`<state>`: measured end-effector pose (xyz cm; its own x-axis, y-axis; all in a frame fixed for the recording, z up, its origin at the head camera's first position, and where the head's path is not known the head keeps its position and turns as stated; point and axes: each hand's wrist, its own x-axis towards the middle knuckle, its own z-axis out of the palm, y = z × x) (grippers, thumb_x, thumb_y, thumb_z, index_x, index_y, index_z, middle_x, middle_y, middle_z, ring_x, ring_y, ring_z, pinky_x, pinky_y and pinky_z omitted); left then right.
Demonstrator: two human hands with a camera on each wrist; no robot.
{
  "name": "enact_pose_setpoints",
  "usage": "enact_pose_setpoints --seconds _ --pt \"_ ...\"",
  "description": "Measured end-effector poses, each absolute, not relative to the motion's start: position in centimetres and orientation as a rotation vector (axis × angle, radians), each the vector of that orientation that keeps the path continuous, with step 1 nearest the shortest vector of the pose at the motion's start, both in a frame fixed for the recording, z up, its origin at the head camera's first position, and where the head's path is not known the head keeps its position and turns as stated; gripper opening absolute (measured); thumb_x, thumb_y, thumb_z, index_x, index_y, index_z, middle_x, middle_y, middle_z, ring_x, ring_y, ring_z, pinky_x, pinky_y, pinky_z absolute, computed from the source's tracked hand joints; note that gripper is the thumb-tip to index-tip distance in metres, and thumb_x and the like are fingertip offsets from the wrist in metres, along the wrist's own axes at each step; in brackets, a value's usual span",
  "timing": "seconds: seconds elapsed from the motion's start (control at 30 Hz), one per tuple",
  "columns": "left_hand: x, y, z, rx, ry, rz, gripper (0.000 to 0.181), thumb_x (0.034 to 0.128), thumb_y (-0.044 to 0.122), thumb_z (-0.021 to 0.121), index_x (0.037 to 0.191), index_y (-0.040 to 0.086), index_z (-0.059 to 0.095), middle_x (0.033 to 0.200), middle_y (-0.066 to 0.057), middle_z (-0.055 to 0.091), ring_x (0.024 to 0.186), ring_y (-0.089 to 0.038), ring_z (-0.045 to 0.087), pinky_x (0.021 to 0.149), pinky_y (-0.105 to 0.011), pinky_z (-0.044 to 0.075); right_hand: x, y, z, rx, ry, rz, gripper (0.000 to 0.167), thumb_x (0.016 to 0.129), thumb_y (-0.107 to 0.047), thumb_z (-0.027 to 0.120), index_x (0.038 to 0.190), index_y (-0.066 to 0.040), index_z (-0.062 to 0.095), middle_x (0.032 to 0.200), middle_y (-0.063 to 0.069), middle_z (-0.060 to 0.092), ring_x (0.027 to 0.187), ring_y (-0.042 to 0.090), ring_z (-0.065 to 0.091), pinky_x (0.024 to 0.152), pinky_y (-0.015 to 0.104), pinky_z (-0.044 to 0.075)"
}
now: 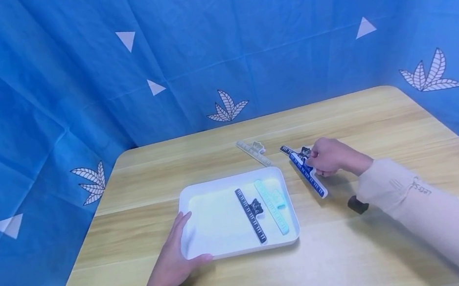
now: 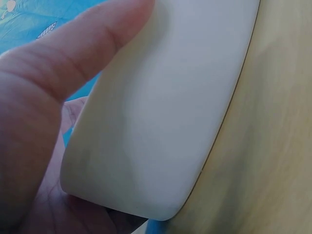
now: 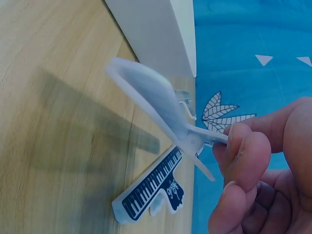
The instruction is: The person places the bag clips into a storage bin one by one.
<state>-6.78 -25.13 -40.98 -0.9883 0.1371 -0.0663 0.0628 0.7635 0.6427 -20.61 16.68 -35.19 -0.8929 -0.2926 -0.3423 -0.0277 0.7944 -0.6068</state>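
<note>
My right hand (image 1: 333,156) pinches the handle of a blue clip (image 1: 308,175) with a keyboard pattern. In the right wrist view that clip (image 3: 156,102) hangs above the table, its long jaws seen end-on, with a dark clip (image 3: 151,185) lying beneath. My left hand (image 1: 173,260) holds the near left corner of a white tray (image 1: 239,251), thumb at the front wall and fingers at the left rim. Inside the tray, toward its right, lie a black clip (image 1: 251,216) and a light turquoise clip (image 1: 272,208), side by side.
A pale, greyish clip (image 1: 254,153) lies on the wooden table (image 1: 161,165) behind the tray, left of the dark clip (image 1: 287,149). Blue curtains (image 1: 195,34) with leaf and triangle prints hang behind and beside the table.
</note>
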Motion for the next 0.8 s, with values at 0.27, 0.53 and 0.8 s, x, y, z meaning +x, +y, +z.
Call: enact_pose_setpoints --seconds 0.27,0.53,0.8 --pt "-6.81 -25.23 -41.24 0.179 2.857 1.040 0.107 0.0687 0.055 0.081 0.153 0.020 0.025 0.161 -0.014 0.010 0.144 -0.040 0.015 0.108 -0.064 0.019 -20.56 16.48 -35.01 -0.239 2.553 -0.874 0.022 0.097 -0.017 0.053 0.085 -0.002 0.064 0.069 0.008 0.063 0.054 0.014 0.053 0.057 0.029 0.049" --pt "-7.17 -25.27 -41.27 0.172 2.860 1.054 0.109 0.0666 0.057 0.082 0.152 0.021 0.026 0.161 -0.012 0.011 0.144 -0.039 0.016 0.109 -0.064 0.020 -20.61 16.59 -34.46 -0.226 2.559 -0.889 0.022 0.097 -0.017 0.053 0.089 -0.001 0.065 0.071 0.012 0.064 0.056 0.018 0.056 0.061 0.035 0.052" --pt "-7.02 -25.44 -41.44 0.162 2.858 1.054 0.109 0.0658 0.058 0.082 0.152 0.022 0.026 0.161 -0.012 0.010 0.144 -0.039 0.017 0.109 -0.064 0.020 -20.58 16.70 -34.18 -0.248 2.574 -0.896 0.024 0.097 -0.017 0.053 0.088 -0.001 0.068 0.063 0.007 0.060 0.051 0.013 0.050 0.051 0.026 0.043"
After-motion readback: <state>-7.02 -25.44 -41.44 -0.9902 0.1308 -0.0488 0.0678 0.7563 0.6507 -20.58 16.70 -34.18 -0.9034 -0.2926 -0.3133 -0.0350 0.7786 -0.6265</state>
